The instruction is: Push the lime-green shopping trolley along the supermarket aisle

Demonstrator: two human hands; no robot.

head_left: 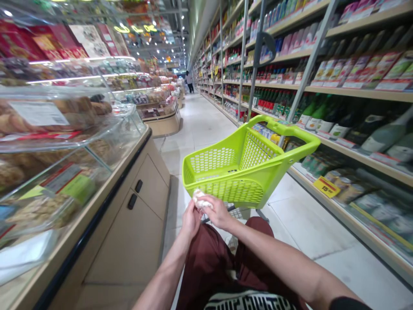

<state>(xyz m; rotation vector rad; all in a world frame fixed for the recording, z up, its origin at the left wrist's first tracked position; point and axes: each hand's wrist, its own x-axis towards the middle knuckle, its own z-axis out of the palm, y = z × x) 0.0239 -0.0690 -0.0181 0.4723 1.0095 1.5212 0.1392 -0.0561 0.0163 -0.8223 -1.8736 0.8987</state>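
Note:
My left hand (190,219) and my right hand (217,212) meet in front of me, both closed around a small crumpled white thing (200,199), maybe tissue or wrapped food. They are just at the near rim of a lime-green plastic shopping basket (245,168) with a raised handle (284,129). The basket looks empty inside. My dark red trousers show below the hands.
A bakery counter with glass covers (64,142) and wooden cupboard doors (135,215) runs along the left. Shelves of bottles and cans (348,116) line the right. A pale tiled aisle (200,125) stretches ahead; a person (189,82) stands far down it.

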